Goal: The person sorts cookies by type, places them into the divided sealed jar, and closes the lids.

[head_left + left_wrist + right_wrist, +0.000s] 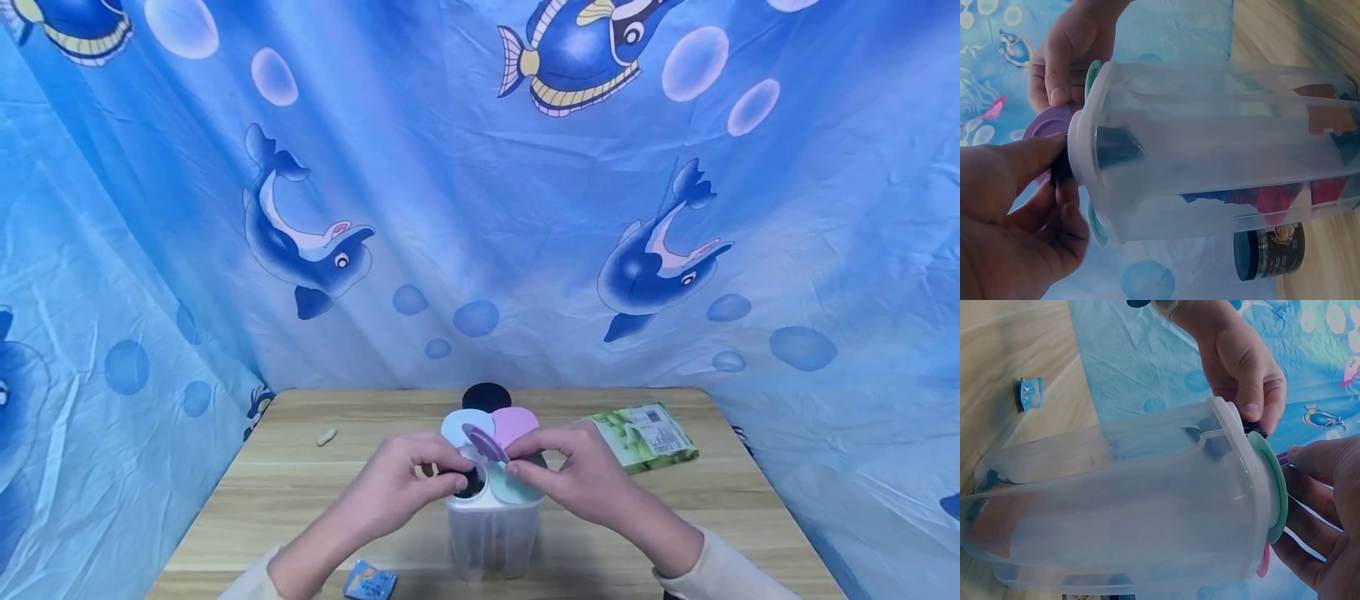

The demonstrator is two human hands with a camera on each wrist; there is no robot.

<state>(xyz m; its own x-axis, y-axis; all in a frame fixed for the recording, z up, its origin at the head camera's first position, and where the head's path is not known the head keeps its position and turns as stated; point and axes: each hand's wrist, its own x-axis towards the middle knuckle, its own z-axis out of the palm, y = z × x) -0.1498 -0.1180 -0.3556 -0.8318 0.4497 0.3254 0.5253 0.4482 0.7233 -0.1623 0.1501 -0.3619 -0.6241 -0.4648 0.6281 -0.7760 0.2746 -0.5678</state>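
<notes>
A tall translucent storage container [495, 537] stands upright on the table, its top fitted with light blue [463, 423], pink [516, 423] and green [516, 487] lids. My left hand [408, 479] pinches a small black packet [1061, 165] at one round opening. Part of that packet shows dark through the wall, just inside the rim [1079, 150]. With thumb and fingers, my right hand [581, 467] holds the purple lid [483, 442] tilted up beside the opening. Lower in the container lie an orange-brown packet [1329, 115] and a red and blue packet [1279, 199].
Behind the container stands a dark jar [1270, 251] with a black lid. A green printed bag [645, 437] lies at the back right. Near the front left is a small blue packet [369, 581]; a small pale oval thing [326, 437] lies farther back. A blue curtain [480, 208] hangs behind.
</notes>
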